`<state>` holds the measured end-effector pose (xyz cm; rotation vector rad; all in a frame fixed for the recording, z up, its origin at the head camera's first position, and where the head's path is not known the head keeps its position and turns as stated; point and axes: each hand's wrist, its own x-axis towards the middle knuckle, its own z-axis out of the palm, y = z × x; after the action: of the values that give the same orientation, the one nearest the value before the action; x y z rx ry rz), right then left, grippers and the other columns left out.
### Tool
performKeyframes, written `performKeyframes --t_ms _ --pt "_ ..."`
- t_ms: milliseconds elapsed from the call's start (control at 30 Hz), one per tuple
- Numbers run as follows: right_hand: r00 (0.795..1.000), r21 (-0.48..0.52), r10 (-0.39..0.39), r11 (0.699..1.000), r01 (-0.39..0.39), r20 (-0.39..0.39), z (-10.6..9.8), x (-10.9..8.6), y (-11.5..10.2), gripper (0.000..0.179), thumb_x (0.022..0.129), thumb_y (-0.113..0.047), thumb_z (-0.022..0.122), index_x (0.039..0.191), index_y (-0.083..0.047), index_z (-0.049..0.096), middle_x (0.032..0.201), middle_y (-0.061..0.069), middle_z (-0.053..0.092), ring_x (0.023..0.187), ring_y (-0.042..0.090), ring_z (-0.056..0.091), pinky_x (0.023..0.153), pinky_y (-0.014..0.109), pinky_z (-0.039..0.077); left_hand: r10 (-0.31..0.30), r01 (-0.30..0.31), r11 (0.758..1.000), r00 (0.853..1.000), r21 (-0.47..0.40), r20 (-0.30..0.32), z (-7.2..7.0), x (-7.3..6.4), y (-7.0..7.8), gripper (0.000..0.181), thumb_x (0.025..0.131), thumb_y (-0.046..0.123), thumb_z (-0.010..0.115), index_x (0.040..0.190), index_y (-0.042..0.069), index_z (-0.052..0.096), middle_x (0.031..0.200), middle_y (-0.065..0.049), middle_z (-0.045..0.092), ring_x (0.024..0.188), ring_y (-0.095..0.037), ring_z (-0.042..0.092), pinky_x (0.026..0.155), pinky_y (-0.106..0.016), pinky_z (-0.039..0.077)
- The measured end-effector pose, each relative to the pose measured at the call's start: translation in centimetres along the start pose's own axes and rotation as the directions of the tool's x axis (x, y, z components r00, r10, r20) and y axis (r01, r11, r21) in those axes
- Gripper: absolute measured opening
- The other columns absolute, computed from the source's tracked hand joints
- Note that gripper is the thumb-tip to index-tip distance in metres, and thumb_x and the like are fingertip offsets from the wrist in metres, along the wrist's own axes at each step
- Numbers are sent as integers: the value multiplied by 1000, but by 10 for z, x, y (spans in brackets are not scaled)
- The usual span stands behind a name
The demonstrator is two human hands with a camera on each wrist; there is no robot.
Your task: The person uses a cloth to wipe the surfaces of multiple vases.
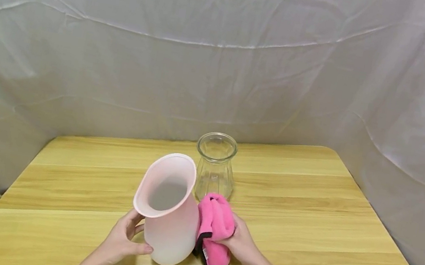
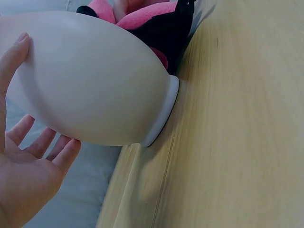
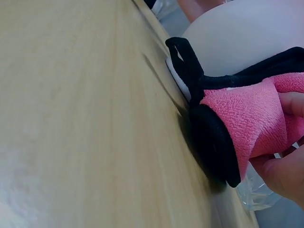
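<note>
A vase (image 1: pixel 173 234), pale pink at its wide oval mouth and fading to white below, stands on the table near the front. My left hand (image 1: pixel 125 238) holds its left side, the thumb in front and the fingers behind; in the left wrist view the thumb and fingertips of that hand (image 2: pixel 33 175) touch the smooth wall. A folded pink towel (image 1: pixel 219 228) with black edging and a black loop is bunched in my right hand (image 1: pixel 240 241). That towel lies against the vase's right side. In the right wrist view, the thumb and fingers pinch the towel (image 3: pixel 247 118).
Just behind the towel stands a clear glass vase (image 1: pixel 214 170) with a flared rim. The wooden table (image 1: pixel 310 206) reaches back to a grey fabric curtain (image 1: pixel 187 80), which also hangs along both sides.
</note>
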<state>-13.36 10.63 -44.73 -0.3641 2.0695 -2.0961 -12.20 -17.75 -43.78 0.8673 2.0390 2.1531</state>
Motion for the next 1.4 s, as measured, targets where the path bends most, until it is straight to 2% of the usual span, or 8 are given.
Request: performKeyframes --t_ms 67,233,333,567,800,1000,1267,1400 --pt "1000 8 4 1000 -4 2 1 0 -1 60 73 -3 70 126 6 44 114 17 56 95 11 56 88 26 47 18 -18 1000 1000 8 8 0 1 0 81 63 -5 74 134 -2 35 133 -1 44 121 -9 41 95 -26 44" --pt "1000 16 -14 1000 14 18 1 3 -7 58 72 -2 68 125 6 45 109 10 57 95 13 56 86 28 48 5 -5 1000 1000 5 2 0 2 1 84 61 -5 75 135 -2 35 133 0 44 122 -9 40 95 -26 44" --pt "998 2 -49 999 49 33 1 5 -13 56 72 0 66 124 8 45 109 13 57 94 12 56 84 29 49 -5 5 1000 1000 -4 -3 0 2 1 84 60 -4 75 135 1 36 134 1 44 122 -8 40 95 -26 44" --pt "983 -169 -176 969 181 44 1 13 -39 50 71 1 68 117 10 49 106 24 58 91 9 55 84 27 49 45 -45 999 999 8 7 -1 1 0 84 60 -7 74 135 4 37 134 0 44 121 -9 41 94 -25 44" --pt "981 -103 -180 977 187 77 9 18 -75 49 72 4 65 119 6 50 107 20 56 95 19 54 83 37 49 50 -50 999 999 15 -1 0 0 2 85 60 -8 74 135 6 38 134 1 44 121 -9 41 95 -24 44" --pt "978 -125 -205 970 209 48 12 20 -96 41 72 6 64 112 5 53 101 13 57 92 17 53 83 36 48 28 -28 999 1000 25 -5 -1 -1 -1 84 61 -8 74 135 4 37 133 2 44 122 -7 40 95 -24 44" --pt "966 -117 -255 959 257 27 14 21 -110 32 72 10 63 103 8 54 94 9 57 87 11 53 77 29 51 -8 8 1000 1000 7 2 -2 -1 -1 84 63 -5 74 136 0 34 134 1 43 121 -8 41 94 -26 45" --pt "964 -127 -262 955 267 55 13 22 -108 37 74 6 64 109 3 54 98 8 58 89 12 54 78 30 51 0 0 1000 1000 12 3 -2 0 -2 84 63 -4 74 136 0 33 135 0 42 121 -9 41 95 -26 44"
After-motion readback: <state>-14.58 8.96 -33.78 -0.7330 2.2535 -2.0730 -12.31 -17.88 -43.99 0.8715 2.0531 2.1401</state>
